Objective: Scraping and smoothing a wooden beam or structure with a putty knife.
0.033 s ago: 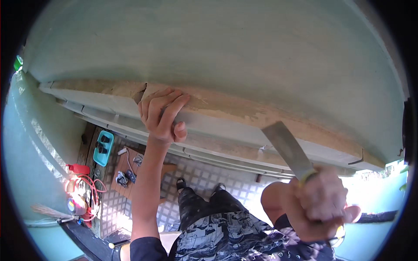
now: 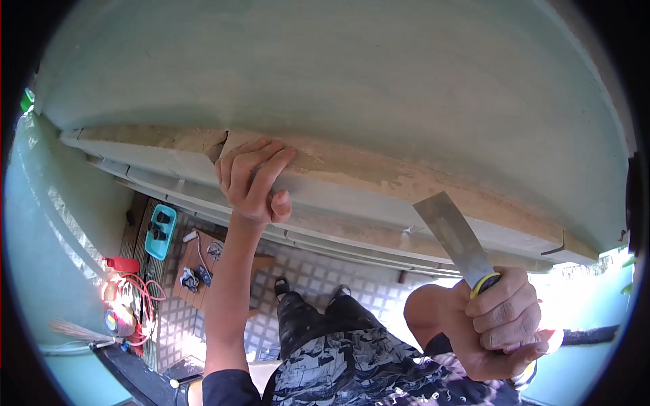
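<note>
In the head view the two hands are well apart, the right hand (image 2: 504, 314) wrapped round the handle of a scraper (image 2: 452, 233) whose blade slants up and leftward into the space between them, while the left hand (image 2: 252, 179) rests bent fingers over the ledge (image 2: 379, 169), whether gripping I cannot tell.

Scraper handle (image 2: 485, 283) mostly hidden by right fingers (image 2: 504, 314), clothing (image 2: 338, 375) cut off below
</note>
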Available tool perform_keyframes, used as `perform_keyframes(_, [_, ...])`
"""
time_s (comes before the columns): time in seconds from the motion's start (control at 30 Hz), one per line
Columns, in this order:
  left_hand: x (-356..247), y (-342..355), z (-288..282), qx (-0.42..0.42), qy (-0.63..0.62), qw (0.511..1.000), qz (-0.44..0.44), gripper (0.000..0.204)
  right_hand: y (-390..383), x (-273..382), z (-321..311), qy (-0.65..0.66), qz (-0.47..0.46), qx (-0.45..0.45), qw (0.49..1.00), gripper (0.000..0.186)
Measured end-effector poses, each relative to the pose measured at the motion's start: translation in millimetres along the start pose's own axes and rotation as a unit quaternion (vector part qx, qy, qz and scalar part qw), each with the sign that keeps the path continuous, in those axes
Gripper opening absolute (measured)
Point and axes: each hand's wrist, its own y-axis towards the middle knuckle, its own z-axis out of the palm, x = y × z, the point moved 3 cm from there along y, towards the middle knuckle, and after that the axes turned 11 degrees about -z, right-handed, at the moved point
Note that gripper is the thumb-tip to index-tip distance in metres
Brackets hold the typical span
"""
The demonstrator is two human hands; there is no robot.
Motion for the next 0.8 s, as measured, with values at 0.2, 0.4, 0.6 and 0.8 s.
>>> perform_keyframes(0.2, [6.3, -8.3, -9.5, 0.009, 0.010, 1.000, -0.002, 0.047, -17.6, -9.7, 24.4, -0.082, -0.056, -0.054, 0.994, 0.013])
perform_keyframes(0.4, [3.2, -8.0, -7.2, 0.014, 0.006, 1.000, -0.010, 0.042, -20.8, -18.6, 35.6, -0.268, -0.039, -0.014, 0.962, 0.027])
perform_keyframes(0.6, [-1.2, -2.8, 2.0, 0.014, -0.006, 1.000, -0.007, 0.040, -23.6, -21.5, 33.0, -0.145, 0.047, -0.004, 0.988, 0.031])
perform_keyframes(0.8, [9.5, -15.7, -10.0, 0.014, 0.016, 1.000, -0.015, 0.043, -15.5, 9.5, 64.4, -0.031, -0.105, 0.013, 0.994, 0.043])
